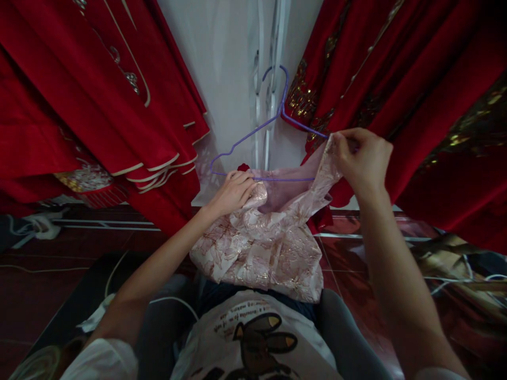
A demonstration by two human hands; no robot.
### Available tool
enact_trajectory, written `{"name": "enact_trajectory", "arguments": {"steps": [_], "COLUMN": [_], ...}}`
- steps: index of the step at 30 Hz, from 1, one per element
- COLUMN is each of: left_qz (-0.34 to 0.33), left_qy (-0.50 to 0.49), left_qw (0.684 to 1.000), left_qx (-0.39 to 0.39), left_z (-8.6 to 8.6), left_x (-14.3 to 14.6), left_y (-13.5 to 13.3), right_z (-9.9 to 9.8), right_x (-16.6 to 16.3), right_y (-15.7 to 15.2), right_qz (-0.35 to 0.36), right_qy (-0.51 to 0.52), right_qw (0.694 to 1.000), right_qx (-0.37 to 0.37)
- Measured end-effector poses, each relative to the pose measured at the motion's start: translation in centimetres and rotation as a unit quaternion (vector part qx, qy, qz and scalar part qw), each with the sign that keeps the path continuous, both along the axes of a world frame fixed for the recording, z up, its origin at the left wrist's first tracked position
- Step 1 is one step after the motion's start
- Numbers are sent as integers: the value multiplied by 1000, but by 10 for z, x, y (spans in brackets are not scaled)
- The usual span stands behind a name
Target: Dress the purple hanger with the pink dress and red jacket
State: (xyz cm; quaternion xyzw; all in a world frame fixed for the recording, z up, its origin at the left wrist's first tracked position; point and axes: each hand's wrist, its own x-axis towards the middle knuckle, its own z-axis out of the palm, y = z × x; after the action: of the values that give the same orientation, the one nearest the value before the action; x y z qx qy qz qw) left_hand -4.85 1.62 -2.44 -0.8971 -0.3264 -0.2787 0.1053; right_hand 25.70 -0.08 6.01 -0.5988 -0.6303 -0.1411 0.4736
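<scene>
A pale pink dress (277, 248) with a shiny gold floral pattern lies bunched over my lap, its neckline open toward the wall. A purple clothes hanger (253, 126) stands upright behind it, its hook at the top and its lower bar crossing the neckline. Its right arm runs into the dress's right shoulder, where my right hand (362, 155) pinches strap and hanger together. My left hand (234, 192) is closed on the dress's left shoulder, beside the lower bar. The hanger's left end sticks out bare past that hand. My left fingertips are partly hidden by the cloth.
Red garments with gold and silver trim hang at the left (158, 105) and right (396, 95). Between them stands a white cabinet (225, 63) with long handles. Cardboard and wires (463, 269) lie at the right; a white cable (47, 269) runs along the left floor.
</scene>
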Motion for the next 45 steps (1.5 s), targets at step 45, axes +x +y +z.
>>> {"name": "enact_trajectory", "arguments": {"steps": [45], "left_qz": [72], "left_qy": [-410], "left_qw": [904], "left_qx": [-103], "left_z": [41], "left_x": [-78], "left_y": [32], "right_z": [-17], "right_x": [24], "right_y": [30], "right_qz": [145], "right_qy": [57], "right_qw": [986], "right_qx": [-55]}}
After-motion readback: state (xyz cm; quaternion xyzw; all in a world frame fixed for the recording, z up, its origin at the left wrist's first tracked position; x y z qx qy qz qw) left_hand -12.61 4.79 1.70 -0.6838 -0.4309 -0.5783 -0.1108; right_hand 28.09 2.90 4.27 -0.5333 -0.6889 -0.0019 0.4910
